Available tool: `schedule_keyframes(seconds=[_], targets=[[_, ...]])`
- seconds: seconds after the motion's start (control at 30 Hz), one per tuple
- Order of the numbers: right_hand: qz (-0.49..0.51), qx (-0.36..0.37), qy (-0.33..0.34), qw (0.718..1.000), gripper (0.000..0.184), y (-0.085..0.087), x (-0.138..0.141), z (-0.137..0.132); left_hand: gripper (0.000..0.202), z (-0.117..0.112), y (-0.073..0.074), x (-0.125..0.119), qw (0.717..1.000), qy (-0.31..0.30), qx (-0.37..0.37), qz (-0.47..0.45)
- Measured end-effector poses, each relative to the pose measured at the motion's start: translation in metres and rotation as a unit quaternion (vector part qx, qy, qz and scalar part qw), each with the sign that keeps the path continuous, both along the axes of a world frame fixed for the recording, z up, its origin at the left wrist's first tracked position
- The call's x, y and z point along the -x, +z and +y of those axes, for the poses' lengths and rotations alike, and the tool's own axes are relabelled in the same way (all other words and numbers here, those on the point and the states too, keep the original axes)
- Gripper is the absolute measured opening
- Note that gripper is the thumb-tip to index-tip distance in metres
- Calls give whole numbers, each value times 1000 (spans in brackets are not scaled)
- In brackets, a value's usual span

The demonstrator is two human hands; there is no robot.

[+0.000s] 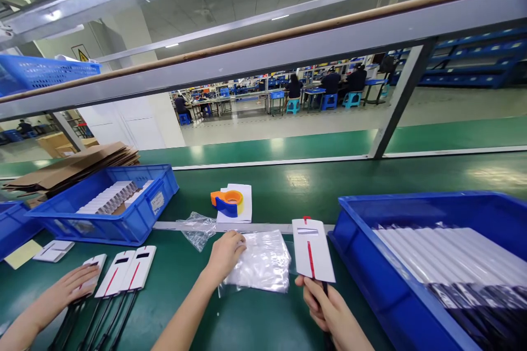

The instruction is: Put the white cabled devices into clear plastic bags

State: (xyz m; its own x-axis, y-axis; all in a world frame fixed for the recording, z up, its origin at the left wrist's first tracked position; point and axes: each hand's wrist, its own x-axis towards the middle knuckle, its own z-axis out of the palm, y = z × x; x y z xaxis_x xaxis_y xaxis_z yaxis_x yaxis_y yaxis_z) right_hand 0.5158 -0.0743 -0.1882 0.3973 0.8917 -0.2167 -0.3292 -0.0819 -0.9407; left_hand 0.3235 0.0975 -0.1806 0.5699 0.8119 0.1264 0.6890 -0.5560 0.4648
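Fingers [316,289] of the right hand [325,304] are wrapped round the dark handle of one white panel [323,255] with a red stripe, upright above the green tabletop [255,321]; that grip is closed on the handle. Just left, the left hand [226,255] touches one stack of clear plastic bags [263,263]; whether its grip pinches them, I cannot tell. Three more corded panels [117,274] lie near left, one under a co-worker's hand [78,288]. One blue bin [364,269] stands right, holding a row of sleeved white items [448,252], too packed to count.

Farther, one orange-and-blue tape dispenser [228,208] rests on one white sheet [247,192]. Left, another blue bin [111,230] bears a white label [157,202], its print too small to read. Far left, one yellow warning triangle [83,56] marks a wall; far right of centre, three people [330,83] sit on three blue stools [329,102].
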Motion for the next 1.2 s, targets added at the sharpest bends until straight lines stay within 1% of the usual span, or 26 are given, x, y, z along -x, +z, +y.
schedule_keyframes(seconds=[0.13,0.27,0.37,0.43,0.53,0.63,0.67,0.7,0.73,0.77,0.83,0.87,0.93,1.0,1.07,1.13,1.2], targets=[[-13,3,-1,1000,50,5,2,-1,19,-4,12,6,997,-1,7,-74],[-56,4,-4,998,52,10,7,3,17,-16,33,10,988,-7,37,-150],[-90,-4,-23,996,42,17,12,11,15,-35,52,10,980,-22,63,-187],[-106,-12,-27,994,41,24,17,18,13,-52,62,9,972,-38,97,-210],[-119,-29,-5,992,40,34,26,25,13,-74,72,11,958,-51,149,-242],[-126,-56,36,990,36,44,33,25,15,-88,74,16,946,-62,169,-268],[-127,-66,51,988,35,47,35,24,17,-90,72,18,937,-75,190,-284],[-125,-77,66,987,35,51,36,23,22,-92,70,20,921,-90,226,-304],[-118,-87,86,985,35,54,37,20,30,-93,67,22,898,-101,278,-326],[-110,-93,108,984,36,58,38,18,40,-94,63,22,868,-106,340,-347],[-96,-101,151,979,36,64,40,13,60,-95,55,21,803,-95,461,-364],[-96,-101,164,977,37,65,40,10,66,-95,51,20,778,-84,507,-361],[-118,-92,164,975,39,67,38,6,70,-94,46,19,746,-69,561,-351],[-143,-75,132,978,42,66,36,3,60,-93,46,19,731,-64,573,-366],[-156,-54,97,981,47,63,34,1,50,-90,50,22,727,-51,552,-404],[-154,-49,60,985,51,60,35,-3,48,-88,55,24,739,-27,513,-437],[-139,-46,13,989,52,57,39,-8,48,-86,59,26,759,4,461,-460]])
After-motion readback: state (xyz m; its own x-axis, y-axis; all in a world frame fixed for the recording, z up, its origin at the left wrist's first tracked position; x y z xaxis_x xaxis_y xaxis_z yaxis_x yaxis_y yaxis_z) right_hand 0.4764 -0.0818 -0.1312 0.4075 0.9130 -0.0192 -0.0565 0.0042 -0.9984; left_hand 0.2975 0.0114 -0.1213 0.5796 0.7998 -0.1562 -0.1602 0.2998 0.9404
